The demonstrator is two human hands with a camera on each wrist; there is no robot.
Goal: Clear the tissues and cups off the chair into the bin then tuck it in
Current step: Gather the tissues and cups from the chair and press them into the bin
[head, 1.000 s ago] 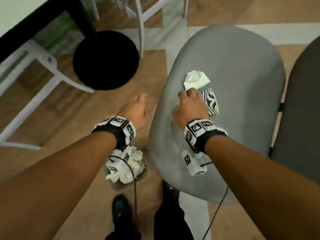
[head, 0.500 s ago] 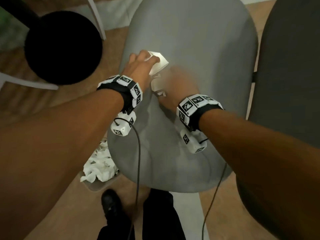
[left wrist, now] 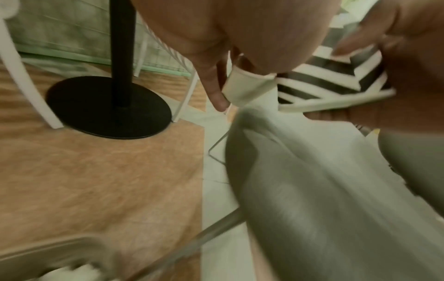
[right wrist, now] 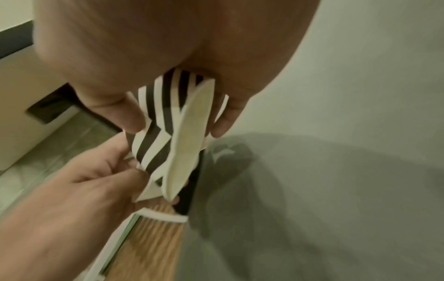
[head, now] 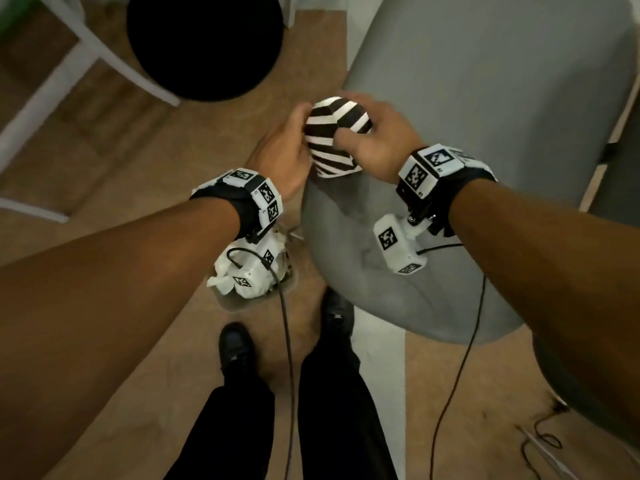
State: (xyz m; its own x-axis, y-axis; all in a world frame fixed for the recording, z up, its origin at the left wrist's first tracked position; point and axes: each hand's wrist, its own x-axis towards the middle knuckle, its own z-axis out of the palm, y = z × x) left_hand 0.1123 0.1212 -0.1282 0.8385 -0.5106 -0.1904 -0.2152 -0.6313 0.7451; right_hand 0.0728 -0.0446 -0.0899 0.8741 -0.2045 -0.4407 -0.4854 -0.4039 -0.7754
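Note:
A flattened black-and-white striped paper cup (head: 334, 140) is lifted at the left edge of the grey chair seat (head: 485, 98). My right hand (head: 374, 133) pinches the striped cup (right wrist: 165, 121) between thumb and fingers. My left hand (head: 287, 147) is close against its left side, and its fingers (right wrist: 108, 171) touch the cup's lower edge. The left fingers also hold a small white paper cup (left wrist: 247, 89), which is hidden in the head view. The bin (head: 242, 303) stands on the floor under my left wrist, with white tissues (head: 225, 275) in it.
A black round pole base (head: 204, 43) sits on the wood floor beyond the hands, with white chair legs (head: 86, 53) beside it. A darker chair (head: 620, 174) stands at the right. My legs and shoes (head: 239, 348) are below, with cables hanging from both wrists.
The right hand lifted the striped cup off the seat. The left hand took the white piece. Both hands then moved together to the seat's left edge, above the bin side.

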